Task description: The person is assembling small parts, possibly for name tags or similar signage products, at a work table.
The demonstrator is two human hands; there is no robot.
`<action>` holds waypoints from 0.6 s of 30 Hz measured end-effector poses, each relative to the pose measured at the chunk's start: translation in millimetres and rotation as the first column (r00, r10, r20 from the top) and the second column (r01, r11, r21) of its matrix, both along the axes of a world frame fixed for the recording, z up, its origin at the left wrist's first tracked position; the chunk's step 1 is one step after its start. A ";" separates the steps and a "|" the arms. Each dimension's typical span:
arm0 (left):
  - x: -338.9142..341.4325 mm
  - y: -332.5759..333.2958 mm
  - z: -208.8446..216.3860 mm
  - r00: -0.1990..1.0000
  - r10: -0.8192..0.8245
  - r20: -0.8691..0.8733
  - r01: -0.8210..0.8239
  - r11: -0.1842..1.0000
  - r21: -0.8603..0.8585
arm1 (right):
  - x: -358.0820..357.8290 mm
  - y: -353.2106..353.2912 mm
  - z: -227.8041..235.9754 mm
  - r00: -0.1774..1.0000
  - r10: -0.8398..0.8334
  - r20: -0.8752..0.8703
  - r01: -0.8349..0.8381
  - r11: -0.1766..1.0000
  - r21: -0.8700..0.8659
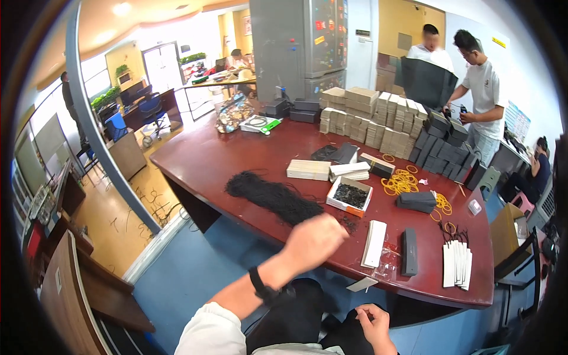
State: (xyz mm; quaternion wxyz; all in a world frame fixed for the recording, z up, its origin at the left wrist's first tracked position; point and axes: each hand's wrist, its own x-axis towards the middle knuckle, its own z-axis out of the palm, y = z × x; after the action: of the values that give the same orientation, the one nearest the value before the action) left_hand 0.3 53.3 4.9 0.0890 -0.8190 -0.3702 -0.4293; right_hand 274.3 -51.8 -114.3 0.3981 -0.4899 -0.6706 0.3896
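Observation:
My left hand reaches over the table's near edge, beside a long bundle of black cords and a few loose black bits. It is smeared by motion, its fingertips hidden. My right hand is low in front of my lap, fingers curled and thumb close to the forefinger; anything in the pinch is too small to make out. At the table edge between my hands lies a white tag. A stack of white tags and a dark narrow box lie nearby.
An open carton of small black pieces, yellow rubber bands and fanned white tags lie on the red table. Stacked grey boxes line the far side. Two people stand behind them, one holding a black sheet.

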 end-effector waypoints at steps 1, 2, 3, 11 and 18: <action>-22.4 10.1 6.3 0.979 0.186 0.078 -0.180 0.981 -0.077 | -1.2 0.4 -0.2 1.000 0.008 0.001 -0.008 1.000 0.002; -42.6 18.5 9.3 0.918 0.370 0.141 -0.344 0.922 -0.177 | -3.6 0.5 -0.3 1.000 0.030 -0.005 -0.030 1.000 -0.008; -59.8 24.6 9.2 0.896 0.442 0.050 -0.420 0.877 -0.233 | -5.0 0.0 0.3 0.999 0.048 -0.011 -0.048 0.999 -0.015; -80.2 39.9 -19.4 0.919 0.382 -0.098 -0.383 0.807 -0.449 | -10.1 -1.1 11.8 0.995 0.097 0.032 -0.096 0.995 -0.013; -89.9 40.2 -1.9 0.941 0.338 0.012 -0.270 0.771 -0.577 | -7.0 -2.6 9.4 0.996 0.084 -0.023 -0.084 0.996 -0.015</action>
State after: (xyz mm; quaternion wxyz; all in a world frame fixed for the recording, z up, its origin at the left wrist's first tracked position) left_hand -89.5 93.5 3.0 -0.1115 -0.7111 -0.6129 -0.3260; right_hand 267.3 -54.4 -104.9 0.3850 -0.4601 -0.6831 0.4166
